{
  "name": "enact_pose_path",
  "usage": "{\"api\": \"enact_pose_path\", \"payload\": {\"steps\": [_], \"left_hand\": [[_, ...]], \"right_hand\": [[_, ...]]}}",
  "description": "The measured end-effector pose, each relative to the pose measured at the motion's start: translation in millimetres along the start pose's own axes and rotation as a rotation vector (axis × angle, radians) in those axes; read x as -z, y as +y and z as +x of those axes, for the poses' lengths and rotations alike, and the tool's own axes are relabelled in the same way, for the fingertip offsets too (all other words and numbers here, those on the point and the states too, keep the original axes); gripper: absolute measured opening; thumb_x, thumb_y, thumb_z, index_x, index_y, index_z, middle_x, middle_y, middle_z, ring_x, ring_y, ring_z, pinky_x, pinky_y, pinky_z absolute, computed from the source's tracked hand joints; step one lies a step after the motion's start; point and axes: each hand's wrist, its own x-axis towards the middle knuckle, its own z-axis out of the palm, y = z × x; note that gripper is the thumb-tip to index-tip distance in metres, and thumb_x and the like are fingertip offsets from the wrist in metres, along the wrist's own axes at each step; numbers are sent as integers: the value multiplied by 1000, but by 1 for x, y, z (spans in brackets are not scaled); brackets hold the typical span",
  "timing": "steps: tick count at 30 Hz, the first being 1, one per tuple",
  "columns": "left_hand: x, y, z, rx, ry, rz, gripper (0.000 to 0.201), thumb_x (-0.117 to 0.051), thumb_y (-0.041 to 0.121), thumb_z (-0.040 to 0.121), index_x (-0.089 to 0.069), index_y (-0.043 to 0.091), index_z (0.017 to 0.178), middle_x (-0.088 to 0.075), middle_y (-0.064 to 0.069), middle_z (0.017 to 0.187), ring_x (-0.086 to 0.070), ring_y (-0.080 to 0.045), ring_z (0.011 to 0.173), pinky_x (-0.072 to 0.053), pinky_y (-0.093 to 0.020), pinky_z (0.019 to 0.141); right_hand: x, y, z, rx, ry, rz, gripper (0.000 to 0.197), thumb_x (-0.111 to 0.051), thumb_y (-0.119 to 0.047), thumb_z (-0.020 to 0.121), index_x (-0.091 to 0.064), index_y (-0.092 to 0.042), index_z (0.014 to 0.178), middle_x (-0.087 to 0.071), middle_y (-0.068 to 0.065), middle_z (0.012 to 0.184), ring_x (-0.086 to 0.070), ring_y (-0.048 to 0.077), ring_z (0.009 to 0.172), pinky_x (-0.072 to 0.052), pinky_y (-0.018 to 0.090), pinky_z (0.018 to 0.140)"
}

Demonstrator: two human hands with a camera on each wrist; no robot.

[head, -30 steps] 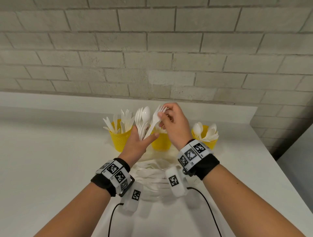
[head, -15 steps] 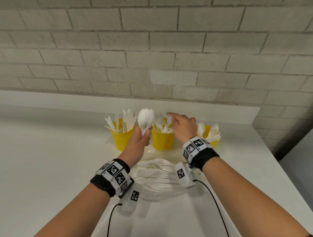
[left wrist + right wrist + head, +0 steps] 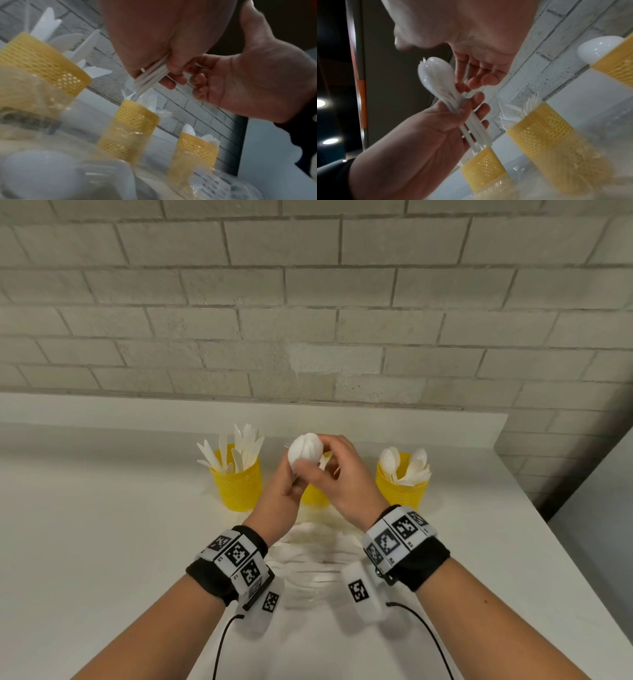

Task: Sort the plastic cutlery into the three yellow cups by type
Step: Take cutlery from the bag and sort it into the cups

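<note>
My left hand [image 3: 284,491] grips a bundle of white plastic spoons [image 3: 305,453] by the handles, bowls upward, in front of the middle yellow cup [image 3: 313,496]. My right hand [image 3: 342,474] meets the bundle, thumb and fingers pinching the spoon bowls. In the right wrist view a few fork tines show behind the spoons [image 3: 435,75]. The handles [image 3: 150,75] stick out below the left fingers. The left cup [image 3: 236,484] holds knives, the middle cup [image 3: 135,119] holds forks, and the right cup [image 3: 402,486] holds spoons.
A clear plastic wrapper with loose white cutlery [image 3: 315,563] lies on the white table [image 3: 102,542] between my wrists. A brick wall [image 3: 308,320] rises behind the cups. The table's right edge [image 3: 548,529] drops off past the spoon cup.
My right hand drew a fork from the bundle, lowered it at the middle cup, then returned to the spoon bowls. My left hand stayed raised with the bundle.
</note>
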Motion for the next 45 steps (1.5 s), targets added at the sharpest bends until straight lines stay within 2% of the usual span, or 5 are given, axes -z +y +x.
{"api": "enact_pose_path", "payload": {"steps": [20, 30, 36, 40, 45], "left_hand": [[-96, -11, 51, -113, -303, 895, 40, -58, 44, 88, -56, 18, 119, -48, -3, 124, -47, -20, 116, -39, -31, 98], [-97, -11, 49, -99, -256, 841, 33, -56, 41, 90, -58, 20, 114, -51, -4, 121, -47, -21, 115, -39, -30, 97], [-51, 6, 30, -70, -276, 732, 23, -57, 33, 91, -60, 25, 113, -59, 5, 114, -49, -12, 109, -37, -21, 89], [-3, 0, -3, 56, -347, 779, 17, -61, 34, 89, -63, 30, 106, -60, 10, 105, -53, -8, 102, -45, -30, 90], [54, -17, -39, 343, -433, 1018, 39, -69, 35, 82, -56, 31, 119, -48, 3, 124, -41, -18, 121, -40, -33, 97]], "right_hand": [[121, 52, 6, -253, 628, -227, 30, -71, -33, 81, -61, -7, 89, -61, 21, 99, -63, 20, 59, -56, 27, 54], [113, 68, -9, -338, 407, -516, 70, -80, -39, 67, -50, -21, 127, -52, 2, 111, -40, 16, 107, -28, 22, 92], [85, 36, -18, -90, 440, -492, 22, -66, -27, 83, -62, -23, 104, -48, -5, 102, -44, 12, 98, -37, 20, 88], [42, 28, -38, -137, 130, -280, 9, -65, -16, 84, -67, -22, 90, -60, -11, 79, -50, 1, 58, -40, 8, 61], [21, 55, -60, -404, -354, -608, 40, -65, -24, 83, -60, -22, 123, -62, -2, 119, -53, 1, 95, -40, 20, 87]]}}
